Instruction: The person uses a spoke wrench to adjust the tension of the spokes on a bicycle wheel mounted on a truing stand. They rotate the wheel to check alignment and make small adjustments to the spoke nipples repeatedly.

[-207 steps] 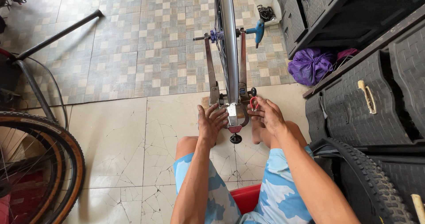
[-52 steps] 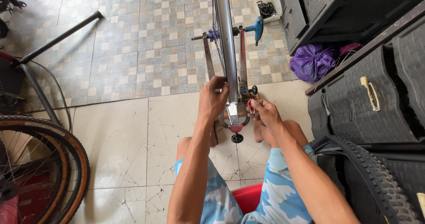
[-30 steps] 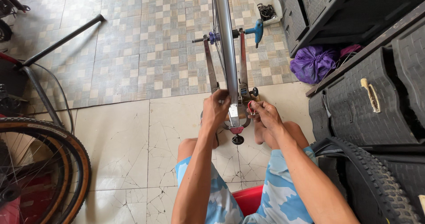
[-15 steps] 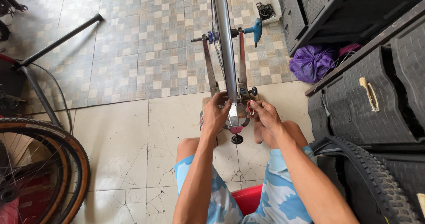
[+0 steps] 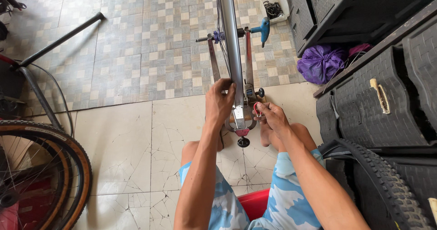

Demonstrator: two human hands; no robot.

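Left hand: the left hand [image 5: 220, 103] is up against the silver wheel rim [image 5: 230, 43], its grip curled round the rim's edge.
Right hand: the right hand [image 5: 269, 116] pinches a small red-handled tool [image 5: 256, 109] at the side of the stand, grip clenched on it.
Wheel: the rim stands upright in a metal truing stand [image 5: 241, 121] on the tiled floor [image 5: 136, 134], between the person's knees.
Nearby: a purple bag [image 5: 321, 62] lies by black crates [image 5: 391, 98] on the right; a tan-walled tyre [image 5: 50, 171] sits at the left.
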